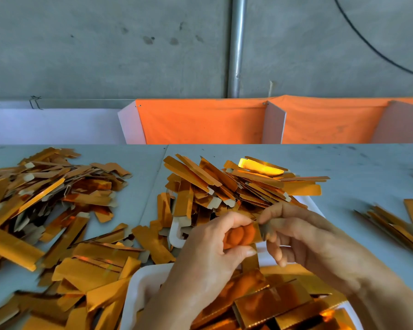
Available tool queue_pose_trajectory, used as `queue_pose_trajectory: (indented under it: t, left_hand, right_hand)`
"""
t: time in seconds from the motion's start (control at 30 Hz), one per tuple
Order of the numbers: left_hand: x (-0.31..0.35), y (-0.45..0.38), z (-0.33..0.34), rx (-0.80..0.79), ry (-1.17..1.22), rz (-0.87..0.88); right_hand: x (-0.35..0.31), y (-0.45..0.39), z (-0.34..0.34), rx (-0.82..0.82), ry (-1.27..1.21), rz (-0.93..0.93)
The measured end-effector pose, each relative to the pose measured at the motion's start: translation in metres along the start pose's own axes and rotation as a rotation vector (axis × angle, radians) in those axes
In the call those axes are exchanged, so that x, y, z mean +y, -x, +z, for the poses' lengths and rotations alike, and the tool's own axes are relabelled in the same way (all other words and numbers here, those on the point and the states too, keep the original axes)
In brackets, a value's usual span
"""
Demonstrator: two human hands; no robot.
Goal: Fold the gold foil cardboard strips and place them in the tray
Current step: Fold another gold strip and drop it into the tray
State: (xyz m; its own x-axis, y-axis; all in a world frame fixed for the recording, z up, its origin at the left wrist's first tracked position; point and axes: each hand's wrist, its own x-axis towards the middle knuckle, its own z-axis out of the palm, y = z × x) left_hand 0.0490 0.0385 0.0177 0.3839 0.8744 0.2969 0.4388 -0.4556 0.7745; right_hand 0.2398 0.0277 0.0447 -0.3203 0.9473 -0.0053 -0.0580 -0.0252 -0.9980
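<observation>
A gold foil cardboard strip (253, 233) is held between both hands above the near white tray (138, 289). My left hand (212, 253) grips its left part, thumb underneath. My right hand (303, 232) pinches its right end. The tray below holds several folded gold strips (272, 303). A second white tray (175, 234) behind it is heaped with flat gold strips (236, 186).
A big loose pile of gold strips (50, 194) covers the grey table (367, 167) at left, spilling toward the front edge. A smaller bundle of strips (396, 227) lies at right. Orange cloth bins (200, 122) with white dividers stand behind the table.
</observation>
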Motion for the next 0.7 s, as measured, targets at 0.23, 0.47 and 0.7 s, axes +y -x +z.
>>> queue_pose_trajectory:
  t: [0.23, 0.47, 0.7]
  left_hand:
    - [0.0013, 0.0009, -0.0024, -0.012, 0.037, 0.015]
    - [0.0047, 0.0017, -0.0012, -0.023, -0.030, 0.028]
    - [0.0038, 0.0021, -0.0003, -0.033, -0.052, 0.009]
  right_hand:
    - [0.0049, -0.0032, -0.0005, -0.032, -0.215, 0.091]
    - [0.0040, -0.0039, 0.0012, 0.018, -0.086, 0.120]
    - [0.0022, -0.0033, 0.0015, 0.028, -0.034, 0.119]
